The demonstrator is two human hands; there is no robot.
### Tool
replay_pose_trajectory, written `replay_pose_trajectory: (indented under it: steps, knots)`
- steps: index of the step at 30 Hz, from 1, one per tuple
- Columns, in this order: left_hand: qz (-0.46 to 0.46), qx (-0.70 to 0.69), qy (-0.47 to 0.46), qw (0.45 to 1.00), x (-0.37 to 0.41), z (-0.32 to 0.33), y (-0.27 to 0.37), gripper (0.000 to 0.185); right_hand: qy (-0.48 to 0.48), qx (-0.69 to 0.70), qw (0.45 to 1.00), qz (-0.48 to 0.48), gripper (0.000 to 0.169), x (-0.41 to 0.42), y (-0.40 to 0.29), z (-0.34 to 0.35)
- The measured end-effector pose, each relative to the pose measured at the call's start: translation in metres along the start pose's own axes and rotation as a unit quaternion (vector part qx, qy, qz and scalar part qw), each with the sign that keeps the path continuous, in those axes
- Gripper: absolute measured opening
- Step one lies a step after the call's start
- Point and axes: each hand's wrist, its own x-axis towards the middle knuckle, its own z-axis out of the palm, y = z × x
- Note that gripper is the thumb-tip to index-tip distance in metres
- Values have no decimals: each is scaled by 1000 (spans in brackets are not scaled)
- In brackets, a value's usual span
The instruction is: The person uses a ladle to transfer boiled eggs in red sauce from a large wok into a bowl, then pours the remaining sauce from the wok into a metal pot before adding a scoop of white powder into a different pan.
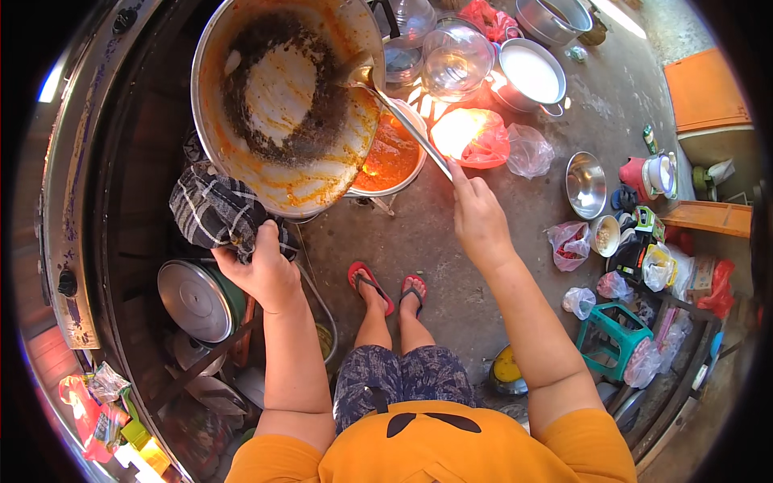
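Note:
My left hand (pixel 263 271) grips the rim of a large metal pan (pixel 281 96) through a folded black-and-white checked cloth (pixel 220 208). The pan is tilted, its inside smeared with orange sauce and dark burnt residue. My right hand (pixel 480 220) holds the long handle of a metal ladle (pixel 416 133); the ladle's bowl lies against the inside of the pan near its right rim. Below the pan, partly hidden by it, stands a round container (pixel 421 163) of orange-red sauce.
A pot of white liquid (pixel 563 90), clear plastic containers (pixel 457 60) and a red plastic bag (pixel 483 142) stand ahead on the floor. To the right are a steel bowl (pixel 586 184) and a green plastic stool (pixel 637 338). A gas stove (pixel 78 175) runs along the left, above a lidded pot (pixel 194 300).

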Motion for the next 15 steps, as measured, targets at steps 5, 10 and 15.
replay_pose_trajectory:
  steps: [5,10,15]
  knots:
    - [0,-11,-7,1000,0,-3,1,45,-71,-20,995,63,55,-35,1,-8]
    - [10,4,-1,1000,4,-10,-6,45,-130,-43,988,72,55,-77,14,-48]
    - [8,4,-1,1000,1,-8,0,45,-42,-7,999,30,54,-33,-4,-46]
